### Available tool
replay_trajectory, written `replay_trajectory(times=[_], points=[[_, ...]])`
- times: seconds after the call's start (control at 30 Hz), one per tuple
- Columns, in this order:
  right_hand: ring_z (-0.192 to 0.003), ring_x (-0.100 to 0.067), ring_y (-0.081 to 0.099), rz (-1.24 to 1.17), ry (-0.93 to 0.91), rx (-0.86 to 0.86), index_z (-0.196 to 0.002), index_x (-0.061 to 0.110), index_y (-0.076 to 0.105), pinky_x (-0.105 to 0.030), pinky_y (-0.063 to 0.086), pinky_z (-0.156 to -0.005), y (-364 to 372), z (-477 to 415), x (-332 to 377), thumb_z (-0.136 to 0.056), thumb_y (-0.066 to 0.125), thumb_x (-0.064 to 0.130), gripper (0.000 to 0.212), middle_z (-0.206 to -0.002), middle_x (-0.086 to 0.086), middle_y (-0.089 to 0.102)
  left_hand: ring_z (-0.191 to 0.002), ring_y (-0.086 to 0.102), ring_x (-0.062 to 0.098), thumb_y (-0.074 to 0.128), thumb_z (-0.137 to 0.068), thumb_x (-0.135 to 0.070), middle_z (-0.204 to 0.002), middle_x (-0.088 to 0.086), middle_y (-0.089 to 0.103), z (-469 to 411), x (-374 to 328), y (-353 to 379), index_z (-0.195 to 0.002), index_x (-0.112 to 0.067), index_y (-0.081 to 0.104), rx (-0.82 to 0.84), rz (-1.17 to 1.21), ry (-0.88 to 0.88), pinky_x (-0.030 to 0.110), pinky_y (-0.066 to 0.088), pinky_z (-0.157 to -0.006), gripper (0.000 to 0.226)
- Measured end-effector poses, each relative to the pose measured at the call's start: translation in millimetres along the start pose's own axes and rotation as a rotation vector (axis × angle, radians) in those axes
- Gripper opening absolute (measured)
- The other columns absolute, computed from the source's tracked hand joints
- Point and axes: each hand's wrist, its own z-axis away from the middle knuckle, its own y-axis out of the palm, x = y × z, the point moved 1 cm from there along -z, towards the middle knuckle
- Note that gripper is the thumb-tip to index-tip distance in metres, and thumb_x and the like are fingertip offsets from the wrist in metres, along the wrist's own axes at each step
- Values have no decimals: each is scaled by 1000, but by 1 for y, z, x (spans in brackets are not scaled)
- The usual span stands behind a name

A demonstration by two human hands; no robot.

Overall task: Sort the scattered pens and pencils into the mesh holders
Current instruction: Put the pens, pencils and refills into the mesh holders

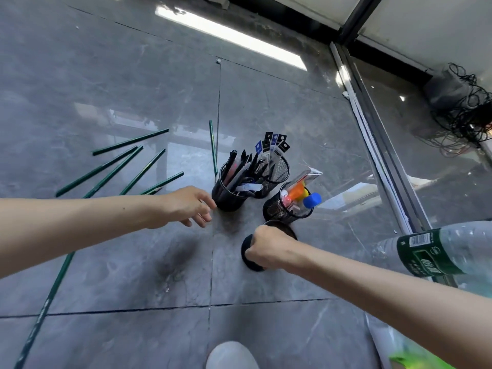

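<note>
Several green pencils lie scattered on the grey tiled floor at the left, one more lies beside the holders, and another runs under my left arm. A black mesh holder is packed with dark pens. Behind it a second holder carries packaged refills. A third holder has orange, yellow and blue markers. My right hand grips the rim of a fourth black mesh holder, which looks empty. My left hand hovers with loosely curled fingers, empty, just left of the pen holder.
A plastic water bottle with a green label lies at the right. A metal door track runs diagonally along the right. Tangled black cables sit far right. A white shoe tip shows at the bottom.
</note>
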Motion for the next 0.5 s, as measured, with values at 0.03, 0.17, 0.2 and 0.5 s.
replay_trajectory(times=[0.03, 0.17, 0.2, 0.5], points=[[-45, -15, 44, 14, -36, 7, -55, 10, 43, -15, 28, -40, 2, 0, 14, -74, 52, 17, 22, -52, -2, 45, -73, 71, 11, 46, -91, -7, -84, 2, 70, 3, 1, -3, -93, -24, 60, -2, -26, -5, 24, 45, -57, 23], [-59, -27, 49, 28, -201, 67, -54, 11, 43, -19, 29, -43, 5, 2, 67, -80, 53, 19, 29, -54, -3, 44, -71, 68, 8, 47, -91, -9, -83, 0, 68, 18, 6, -22, -94, -24, 57, -8, -155, 2, 22, 44, -58, 19], [-63, -27, 47, 46, -254, 92, -55, 11, 41, -20, 28, -43, 3, 4, 80, -82, 52, 19, 30, -56, -5, 43, -70, 67, 9, 47, -90, -9, -81, 0, 67, 23, 10, -29, -96, -22, 57, 1, -198, -3, 21, 43, -58, 18], [-62, -16, 51, 4, -567, 239, -77, 14, 65, -18, 39, -55, -22, -4, 137, -89, 50, 12, 19, -63, -2, 60, -70, 65, 7, 54, -87, -9, -81, -3, 69, 76, 68, -113, -101, -17, 63, -95, -527, -60, 21, 50, -68, 19]])
